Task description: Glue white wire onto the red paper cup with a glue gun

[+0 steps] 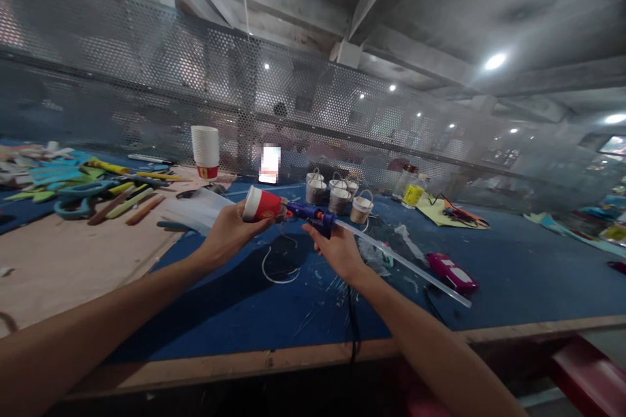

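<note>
A red and white paper cup point(264, 205) lies tilted in my left hand point(235, 227), its base turned toward the right. My right hand point(338, 249) is wrapped round a blue glue gun point(313, 213), whose nozzle is at the cup's base; whether they touch is hard to tell. From the back of the gun a long clear glue stick point(415, 268) sticks out to the right. Below the cup, a loop of white cord point(280, 281) rests on the blue table mat point(220, 319).
Several small handled buckets point(339, 197) stand behind the gun. Further left are a stack of paper cups point(205, 150), a lit phone point(269, 164), scissors point(78, 199) and pens. A yellow-labelled bottle point(413, 193) and a magenta packet point(452, 272) are on the right.
</note>
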The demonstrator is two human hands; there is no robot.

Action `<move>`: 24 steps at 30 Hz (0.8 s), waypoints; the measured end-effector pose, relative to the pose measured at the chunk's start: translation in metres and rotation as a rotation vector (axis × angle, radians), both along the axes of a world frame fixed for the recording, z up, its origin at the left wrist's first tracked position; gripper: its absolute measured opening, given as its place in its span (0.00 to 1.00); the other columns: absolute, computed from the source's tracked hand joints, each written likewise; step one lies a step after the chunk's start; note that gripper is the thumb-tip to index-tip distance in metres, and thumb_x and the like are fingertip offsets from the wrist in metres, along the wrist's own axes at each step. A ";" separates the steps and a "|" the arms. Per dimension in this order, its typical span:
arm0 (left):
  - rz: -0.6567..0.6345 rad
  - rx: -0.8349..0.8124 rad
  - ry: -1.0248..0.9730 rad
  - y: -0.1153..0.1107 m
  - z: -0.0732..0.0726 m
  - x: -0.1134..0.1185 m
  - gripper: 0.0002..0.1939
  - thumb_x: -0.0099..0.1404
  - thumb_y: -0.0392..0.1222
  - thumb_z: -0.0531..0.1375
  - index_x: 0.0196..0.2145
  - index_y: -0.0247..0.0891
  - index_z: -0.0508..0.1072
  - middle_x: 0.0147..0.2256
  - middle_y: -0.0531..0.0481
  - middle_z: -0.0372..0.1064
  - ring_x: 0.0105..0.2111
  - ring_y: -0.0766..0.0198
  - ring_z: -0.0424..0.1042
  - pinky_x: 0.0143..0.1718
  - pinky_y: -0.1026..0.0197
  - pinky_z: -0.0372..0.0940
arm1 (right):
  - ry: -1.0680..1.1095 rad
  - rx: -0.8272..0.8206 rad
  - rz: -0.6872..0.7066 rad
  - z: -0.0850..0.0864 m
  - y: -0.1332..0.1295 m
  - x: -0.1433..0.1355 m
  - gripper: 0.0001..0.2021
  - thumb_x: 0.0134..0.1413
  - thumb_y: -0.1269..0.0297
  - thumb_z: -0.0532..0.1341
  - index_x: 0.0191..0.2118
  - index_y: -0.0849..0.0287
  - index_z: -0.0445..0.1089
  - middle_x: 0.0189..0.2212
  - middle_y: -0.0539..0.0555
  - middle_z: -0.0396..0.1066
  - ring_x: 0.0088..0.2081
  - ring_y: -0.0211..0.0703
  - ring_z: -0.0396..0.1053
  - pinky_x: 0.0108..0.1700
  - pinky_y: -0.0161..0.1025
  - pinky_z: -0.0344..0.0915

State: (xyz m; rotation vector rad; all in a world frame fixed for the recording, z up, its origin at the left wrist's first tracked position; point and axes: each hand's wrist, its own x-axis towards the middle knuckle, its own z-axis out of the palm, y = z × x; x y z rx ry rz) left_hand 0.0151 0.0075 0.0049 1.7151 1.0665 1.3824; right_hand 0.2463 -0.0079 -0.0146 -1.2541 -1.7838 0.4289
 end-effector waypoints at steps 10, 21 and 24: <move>0.120 -0.036 0.013 0.001 0.003 0.002 0.12 0.52 0.46 0.69 0.32 0.36 0.78 0.26 0.51 0.77 0.26 0.60 0.73 0.26 0.63 0.62 | 0.451 -0.194 0.182 0.014 0.002 -0.002 0.22 0.55 0.44 0.62 0.23 0.59 0.64 0.16 0.46 0.62 0.16 0.31 0.58 0.20 0.32 0.56; 0.068 -0.150 -0.251 0.013 0.001 -0.004 0.10 0.48 0.42 0.72 0.23 0.35 0.75 0.21 0.54 0.69 0.22 0.68 0.64 0.23 0.65 0.57 | 0.422 -0.485 0.108 0.004 0.032 0.025 0.14 0.50 0.53 0.61 0.28 0.61 0.70 0.24 0.50 0.69 0.24 0.34 0.64 0.25 0.31 0.59; 0.048 -0.158 -0.299 0.012 0.003 -0.004 0.10 0.47 0.41 0.72 0.26 0.35 0.76 0.23 0.54 0.71 0.24 0.67 0.66 0.26 0.65 0.59 | 0.262 -0.511 0.064 0.000 0.038 0.039 0.17 0.50 0.52 0.63 0.28 0.63 0.75 0.24 0.52 0.71 0.26 0.37 0.64 0.26 0.32 0.58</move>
